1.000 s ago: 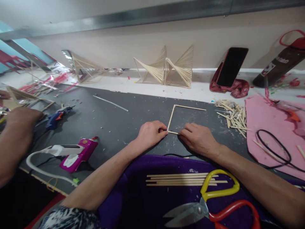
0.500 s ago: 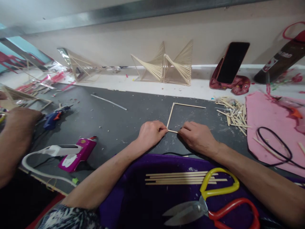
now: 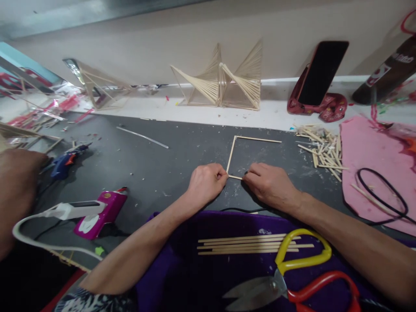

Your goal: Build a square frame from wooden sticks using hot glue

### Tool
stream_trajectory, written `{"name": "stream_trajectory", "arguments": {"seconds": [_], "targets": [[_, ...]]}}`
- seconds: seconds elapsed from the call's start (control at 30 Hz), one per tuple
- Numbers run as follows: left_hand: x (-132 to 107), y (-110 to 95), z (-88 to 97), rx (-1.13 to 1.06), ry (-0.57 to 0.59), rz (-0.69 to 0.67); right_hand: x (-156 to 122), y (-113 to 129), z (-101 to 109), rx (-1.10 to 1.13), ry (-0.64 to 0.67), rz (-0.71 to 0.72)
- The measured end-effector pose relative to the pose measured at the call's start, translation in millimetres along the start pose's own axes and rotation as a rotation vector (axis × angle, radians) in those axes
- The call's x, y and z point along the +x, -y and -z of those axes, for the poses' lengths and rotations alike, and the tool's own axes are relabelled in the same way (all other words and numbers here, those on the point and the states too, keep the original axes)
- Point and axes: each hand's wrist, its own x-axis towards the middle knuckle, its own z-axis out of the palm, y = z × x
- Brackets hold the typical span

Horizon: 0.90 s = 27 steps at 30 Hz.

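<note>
Dark grey worktop (image 3: 169, 143), littered with chips. Purple cloth (image 3: 182, 268) at near edge carries scissors (image 3: 292, 277) and loose sticks (image 3: 247, 245). Pink sheet (image 3: 367, 173) far right; pink glue gun (image 3: 97, 212) left. Left hand (image 3: 204, 182) and right hand (image 3: 269, 186) rest on worktop, close together. Stick frame (image 3: 231, 156) lies flat between and beyond them, three sides. Left fingers pinched on its near-left corner; right fingers pinched on the short near stick.
</note>
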Motion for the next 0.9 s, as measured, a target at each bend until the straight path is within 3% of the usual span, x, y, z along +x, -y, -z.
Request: {"name": "stream_trajectory", "arguments": {"seconds": [0.67, 0.9], "targets": [[0.8, -1.5, 0.2, -0.109, -0.006, 0.066, 0.4, -1.3, 0.2, 0.007, 0.003, 0.010], [6.7, 8.9, 9.8, -0.469, 0.171, 0.233, -1.9, -1.4, -0.4, 0.009, -0.012, -0.007]]}}
